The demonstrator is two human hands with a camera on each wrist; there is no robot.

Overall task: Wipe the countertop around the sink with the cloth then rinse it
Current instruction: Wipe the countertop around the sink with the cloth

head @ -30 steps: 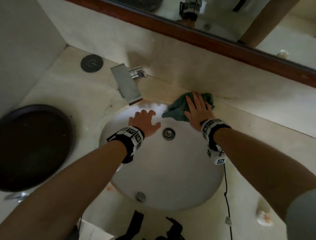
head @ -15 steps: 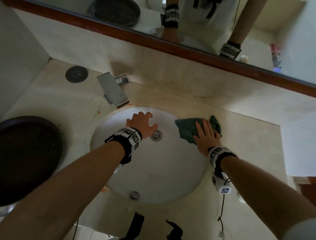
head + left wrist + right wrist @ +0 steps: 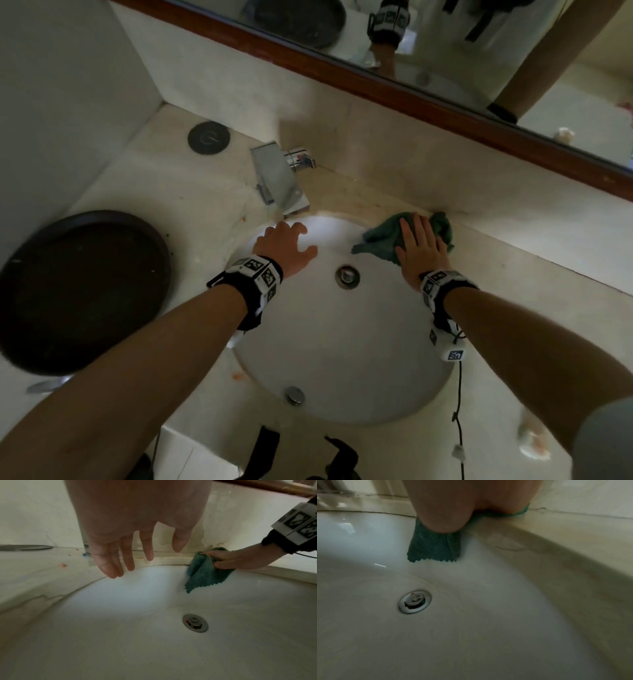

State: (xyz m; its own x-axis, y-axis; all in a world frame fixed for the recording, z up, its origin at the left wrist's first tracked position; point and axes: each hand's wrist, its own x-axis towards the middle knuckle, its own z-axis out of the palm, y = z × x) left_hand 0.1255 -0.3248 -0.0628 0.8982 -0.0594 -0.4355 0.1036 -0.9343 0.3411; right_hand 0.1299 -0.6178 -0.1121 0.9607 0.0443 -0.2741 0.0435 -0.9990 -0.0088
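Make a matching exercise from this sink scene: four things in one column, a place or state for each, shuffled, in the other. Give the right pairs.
Things:
1. cloth
2. left hand
3. drain
4. round tray

Places or states:
A. in the bottom of the basin
B. on the counter left of the sink
C. pressed under the right hand, one corner hanging into the basin
D. holding nothing, above the basin

Pairs: 1-C, 2-D, 3-A, 4-B
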